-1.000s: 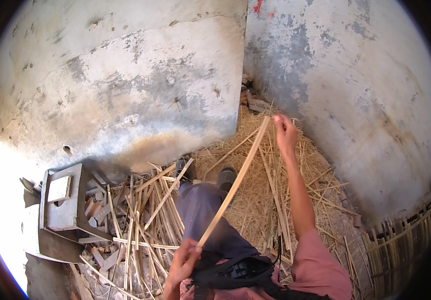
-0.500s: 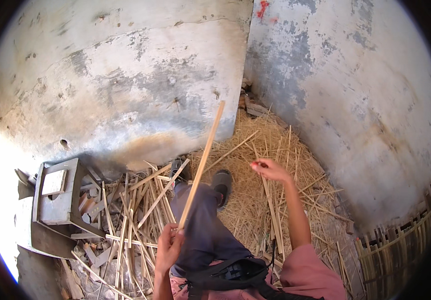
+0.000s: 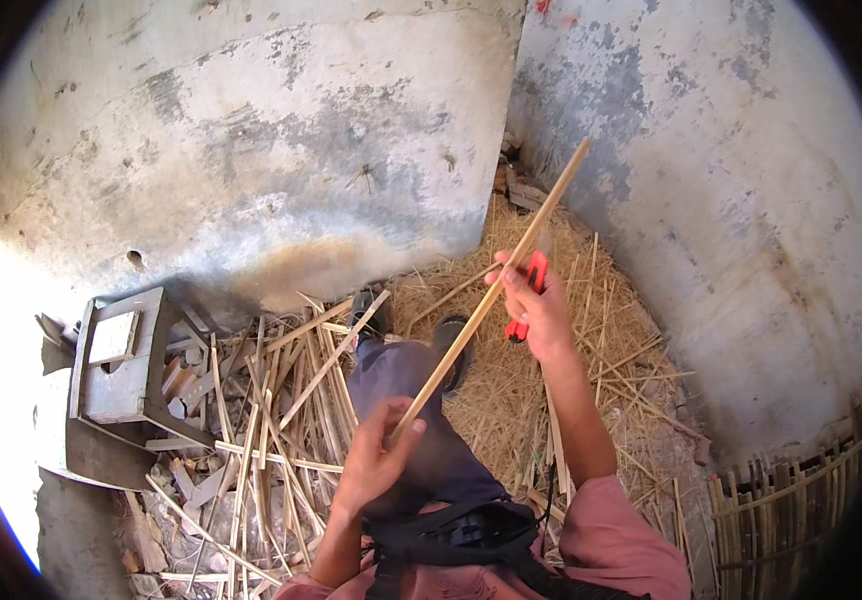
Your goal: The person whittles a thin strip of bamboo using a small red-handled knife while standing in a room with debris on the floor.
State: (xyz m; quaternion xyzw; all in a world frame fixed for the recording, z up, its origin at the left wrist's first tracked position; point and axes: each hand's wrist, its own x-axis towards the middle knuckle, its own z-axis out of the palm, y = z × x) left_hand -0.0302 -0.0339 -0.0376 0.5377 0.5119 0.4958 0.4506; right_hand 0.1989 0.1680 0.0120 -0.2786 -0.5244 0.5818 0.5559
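My left hand (image 3: 376, 463) grips the near end of a long thin bamboo strip (image 3: 511, 270), which slants up and to the right toward the wall corner. My right hand (image 3: 536, 305) holds a red-handled knife (image 3: 528, 292) and rests against the middle of the strip. Below the hands lies my leg in dark blue trousers (image 3: 401, 390), with a dark shoe (image 3: 451, 345) on the shavings.
Split bamboo strips (image 3: 271, 420) lie piled on the ground to the left. A small grey wooden stool (image 3: 121, 365) stands at far left. Straw-like shavings (image 3: 561, 400) cover the corner under stained plaster walls (image 3: 281, 150). A woven bamboo piece (image 3: 791, 500) sits at lower right.
The strip's far end swung left, then back right. My right hand left its tip, dropped to the shavings, and now sits mid-strip holding the red-handled knife.
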